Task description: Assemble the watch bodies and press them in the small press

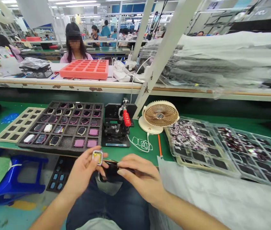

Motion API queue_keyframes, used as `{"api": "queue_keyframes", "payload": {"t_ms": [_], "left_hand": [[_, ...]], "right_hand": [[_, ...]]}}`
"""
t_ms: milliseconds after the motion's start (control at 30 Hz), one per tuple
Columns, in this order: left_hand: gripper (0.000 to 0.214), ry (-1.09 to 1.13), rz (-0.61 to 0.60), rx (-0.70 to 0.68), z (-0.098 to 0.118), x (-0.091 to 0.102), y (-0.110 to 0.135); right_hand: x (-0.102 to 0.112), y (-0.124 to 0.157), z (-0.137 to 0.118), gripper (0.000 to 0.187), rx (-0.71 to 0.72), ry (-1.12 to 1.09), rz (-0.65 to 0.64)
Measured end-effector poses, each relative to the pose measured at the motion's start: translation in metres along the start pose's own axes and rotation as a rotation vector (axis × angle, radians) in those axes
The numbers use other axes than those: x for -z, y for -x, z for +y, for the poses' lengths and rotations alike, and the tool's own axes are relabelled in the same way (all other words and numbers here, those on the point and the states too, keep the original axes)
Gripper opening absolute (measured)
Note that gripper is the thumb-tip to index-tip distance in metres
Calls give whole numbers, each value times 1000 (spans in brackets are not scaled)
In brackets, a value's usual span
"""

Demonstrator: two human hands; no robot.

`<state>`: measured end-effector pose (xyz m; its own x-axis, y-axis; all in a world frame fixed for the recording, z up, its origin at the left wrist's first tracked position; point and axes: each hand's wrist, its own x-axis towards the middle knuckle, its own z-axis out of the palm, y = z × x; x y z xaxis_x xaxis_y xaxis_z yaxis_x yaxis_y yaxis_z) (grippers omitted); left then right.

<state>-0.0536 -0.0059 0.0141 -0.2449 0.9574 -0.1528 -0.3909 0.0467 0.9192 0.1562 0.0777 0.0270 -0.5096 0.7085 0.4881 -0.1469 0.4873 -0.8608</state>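
My left hand (82, 171) holds a small silver-white watch case (97, 157) between thumb and fingers, its yellow inside facing me. My right hand (141, 179) is closed around dark, slim tweezers (146, 174); their thin tip points left toward the case, and whether it touches cannot be made out. Both hands are above my lap, at the bench's front edge. Beyond my left hand lies a dark foam tray (68, 131) of watch cases in black, purple and white. Behind the hands stands a black press fixture (116, 127) with a red lever handle.
A cream fan (159, 115) stands right of the fixture, near an orange stick (159, 145). Clear compartment trays (197, 140) hold many small parts. A beige tray (18, 124) lies left. On the shelf is a red foam tray (84, 69); a person (75, 44) sits behind it.
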Motion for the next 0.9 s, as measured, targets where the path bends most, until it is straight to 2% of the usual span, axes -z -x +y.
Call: {"api": "queue_keyframes", "payload": {"t_ms": [67, 167, 333, 500, 700, 900], "left_hand": [[48, -30, -43, 33, -6, -15, 11], [46, -76, -63, 69, -8, -23, 18], [50, -145, -57, 86, -8, -23, 22], [54, -154, -51, 105, -8, -26, 23], [57, -180, -57, 117, -11, -29, 23], [57, -145, -51, 123, -14, -30, 22]], "right_hand": [[-4, 1, 0, 34, 207, 118, -67], [-6, 7, 5, 46, 332, 191, -169], [-6, 19, 17, 51, 340, 165, -193], [-5, 21, 15, 50, 348, 153, -180], [-4, 22, 15, 57, 330, 138, -175], [-2, 23, 18, 53, 335, 168, -194]]}}
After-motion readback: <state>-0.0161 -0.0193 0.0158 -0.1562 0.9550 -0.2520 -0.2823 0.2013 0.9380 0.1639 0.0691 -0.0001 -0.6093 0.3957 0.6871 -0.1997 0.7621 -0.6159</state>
